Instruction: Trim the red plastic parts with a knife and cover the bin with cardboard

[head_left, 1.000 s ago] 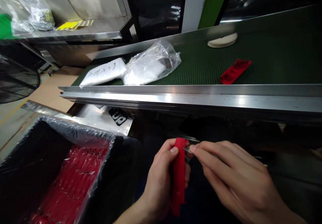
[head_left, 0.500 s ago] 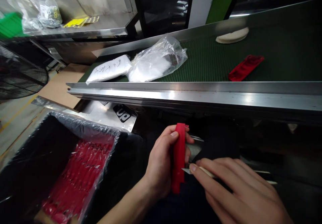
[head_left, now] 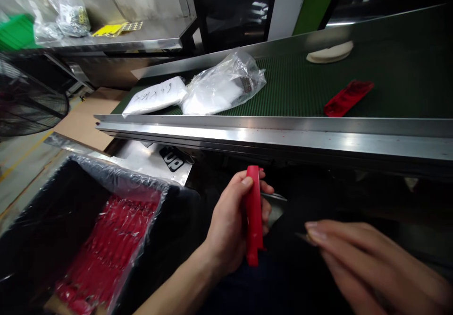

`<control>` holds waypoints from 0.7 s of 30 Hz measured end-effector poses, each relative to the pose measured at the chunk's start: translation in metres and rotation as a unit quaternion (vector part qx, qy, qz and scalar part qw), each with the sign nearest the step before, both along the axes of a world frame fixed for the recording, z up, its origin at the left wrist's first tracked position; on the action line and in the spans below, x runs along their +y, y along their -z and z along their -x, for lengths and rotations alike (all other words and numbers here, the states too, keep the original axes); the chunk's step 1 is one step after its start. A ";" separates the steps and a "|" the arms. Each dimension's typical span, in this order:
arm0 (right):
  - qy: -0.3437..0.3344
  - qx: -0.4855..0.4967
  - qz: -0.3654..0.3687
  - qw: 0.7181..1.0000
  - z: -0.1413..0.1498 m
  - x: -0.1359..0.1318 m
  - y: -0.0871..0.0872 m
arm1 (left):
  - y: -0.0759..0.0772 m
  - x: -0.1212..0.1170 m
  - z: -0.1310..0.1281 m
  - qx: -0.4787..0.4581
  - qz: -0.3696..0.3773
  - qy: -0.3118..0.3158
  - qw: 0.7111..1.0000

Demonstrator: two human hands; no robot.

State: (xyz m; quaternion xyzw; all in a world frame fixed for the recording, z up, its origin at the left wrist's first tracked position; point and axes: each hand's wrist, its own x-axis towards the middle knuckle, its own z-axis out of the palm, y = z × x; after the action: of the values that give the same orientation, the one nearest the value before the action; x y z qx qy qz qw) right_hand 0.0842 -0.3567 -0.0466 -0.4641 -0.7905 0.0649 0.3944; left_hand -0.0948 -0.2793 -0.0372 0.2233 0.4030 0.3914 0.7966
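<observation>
Red strip upright in the left hand, below the conveyor's near edge

Left hand (head_left: 230, 225) grips the red strip (head_left: 254, 213); right hand (head_left: 368, 263), blurred, seems to pinch a thin blade (head_left: 303, 235), grasp unclear. A slip could nick the thumb.

Plastic bags (head_left: 222, 86) and white pad (head_left: 330, 53) on conveyor belt (head_left: 290, 88).
</observation>
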 end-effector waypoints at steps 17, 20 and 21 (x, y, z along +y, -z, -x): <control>0.041 -0.080 -0.001 0.996 0.002 0.015 -0.009 | -0.002 -0.027 0.003 0.078 -0.051 0.116 0.989; 0.038 -0.075 -0.014 0.996 0.001 0.016 -0.006 | -0.001 -0.028 0.003 0.084 -0.050 0.120 0.988; 0.039 -0.070 -0.020 0.997 0.000 0.016 -0.005 | -0.001 -0.028 0.002 0.085 -0.051 0.120 0.988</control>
State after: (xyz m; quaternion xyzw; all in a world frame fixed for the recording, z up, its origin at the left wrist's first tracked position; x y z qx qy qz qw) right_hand 0.0840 -0.3405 -0.0419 -0.4898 -0.7987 0.0007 0.3496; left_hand -0.0971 -0.3076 -0.0358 0.3426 0.4192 0.2922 0.7883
